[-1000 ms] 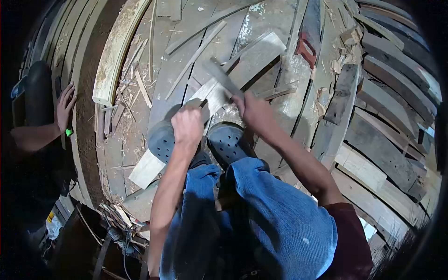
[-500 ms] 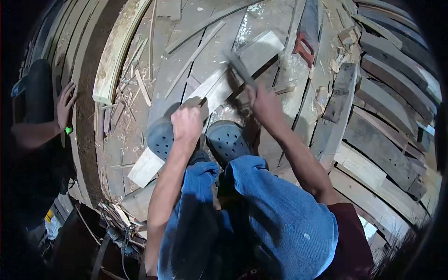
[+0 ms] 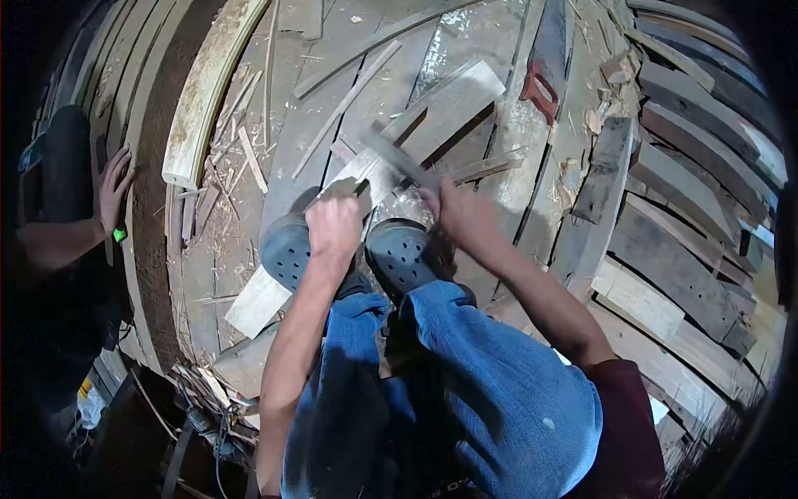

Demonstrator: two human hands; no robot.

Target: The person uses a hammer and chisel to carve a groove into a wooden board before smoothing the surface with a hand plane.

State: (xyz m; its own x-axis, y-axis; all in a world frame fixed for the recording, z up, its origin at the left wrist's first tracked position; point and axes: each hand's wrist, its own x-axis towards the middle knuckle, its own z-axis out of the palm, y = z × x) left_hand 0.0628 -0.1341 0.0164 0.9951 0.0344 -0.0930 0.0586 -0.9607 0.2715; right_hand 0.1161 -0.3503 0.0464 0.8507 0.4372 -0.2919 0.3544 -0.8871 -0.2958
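A pale wooden plank (image 3: 453,98) lies slantwise on the floorboards, its near part passing under my left shoe (image 3: 285,249). A dark slot shows in its upper face. My left hand (image 3: 334,223) is closed in a fist over the plank, around what looks like a chisel (image 3: 363,188), mostly hidden. My right hand (image 3: 461,212) grips a grey bar-like striking tool (image 3: 395,156), smeared by motion. Its far end is over the plank, up and right of my left fist. My right shoe (image 3: 401,254) stands beside the plank.
A red-handled saw (image 3: 542,91) lies at the upper right. Stacked boards (image 3: 673,224) line the right side. A thick pale beam (image 3: 204,100) and wood shavings lie to the left. At the far left is another person's hand (image 3: 115,187). Cables (image 3: 212,416) sit lower left.
My right hand has moved slightly down and left, and the striking tool has swung left toward my left fist. My left hand and the plank stay nearly in place.
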